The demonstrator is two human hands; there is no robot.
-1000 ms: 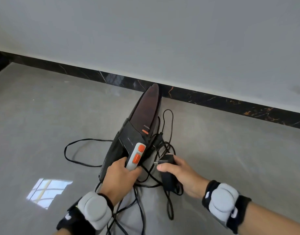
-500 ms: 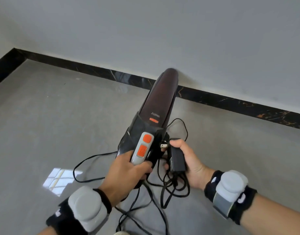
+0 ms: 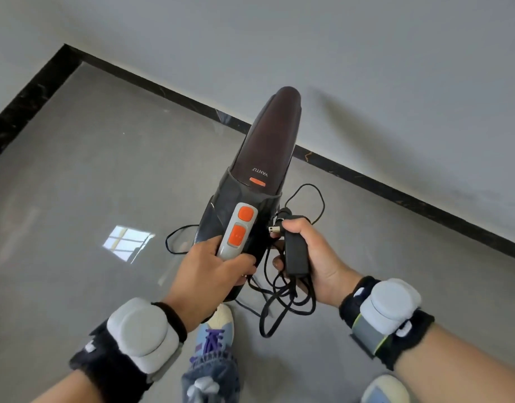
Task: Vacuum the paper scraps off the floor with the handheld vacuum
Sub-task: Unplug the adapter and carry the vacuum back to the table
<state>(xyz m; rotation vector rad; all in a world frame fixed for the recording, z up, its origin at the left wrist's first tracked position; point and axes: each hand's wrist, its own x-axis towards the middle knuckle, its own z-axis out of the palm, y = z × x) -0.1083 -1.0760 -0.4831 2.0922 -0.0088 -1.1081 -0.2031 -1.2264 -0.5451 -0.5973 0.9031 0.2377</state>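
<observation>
Handheld vacuum [image 3: 260, 181] held off the floor [image 3: 90, 184], long axis running from near handle to far nozzle; left hand [image 3: 209, 271] wraps the handle, right hand [image 3: 311, 257] just beside it grips the power adapter [image 3: 295, 248]; no paper scraps visible

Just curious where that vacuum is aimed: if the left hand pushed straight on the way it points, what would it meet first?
Probably the black baseboard at the foot of the wall. The left hand grips the handheld vacuum, nozzle ahead, over bare floor. Depth is unclear from this one view.
</observation>
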